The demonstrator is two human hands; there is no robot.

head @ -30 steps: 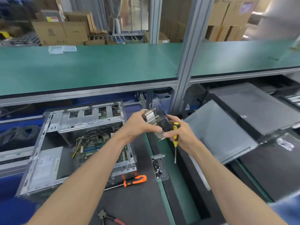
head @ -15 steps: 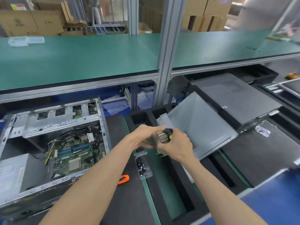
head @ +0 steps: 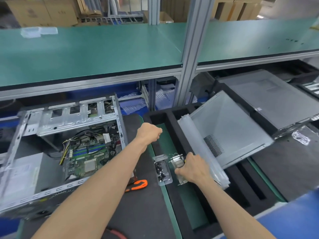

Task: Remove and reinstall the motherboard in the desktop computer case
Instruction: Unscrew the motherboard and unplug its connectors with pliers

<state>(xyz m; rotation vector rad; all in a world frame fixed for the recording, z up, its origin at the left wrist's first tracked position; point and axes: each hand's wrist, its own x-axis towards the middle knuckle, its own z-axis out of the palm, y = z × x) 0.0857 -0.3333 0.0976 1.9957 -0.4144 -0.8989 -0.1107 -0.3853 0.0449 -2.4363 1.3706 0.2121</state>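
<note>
**Motherboard sits inside the open case while the hands work beside it**

Motherboard first: the green motherboard (head: 82, 159) lies flat inside the open silver metal computer case (head: 57, 145), which rests on its side on the left part of the dark tabletop (head: 146, 209). Yellow and black wires (head: 69, 144) run over the top of the board.

Just right of the case, an orange and black tool handle (head: 138, 184) lies on the tabletop, partly hidden by the left arm. The left hand (head: 149, 133) floats in the air past the case's right wall. Its fingers are curled in, and it holds nothing.

Next comes a small clear plastic tray (head: 162, 169) with little black screws in it. Just beside the tray, the right hand (head: 191, 168) grips a shiny silver metal cooler (head: 177, 162) with thin fins, low over a green strip between black foam rails (head: 172, 128).

Farther right, a long roll of clear bubble wrap (head: 198, 144) lies next to a flat grey metal side panel (head: 229, 131) that leans tilted on the foam. A big grey closed case (head: 269, 100) lies behind it, far right.
</note>
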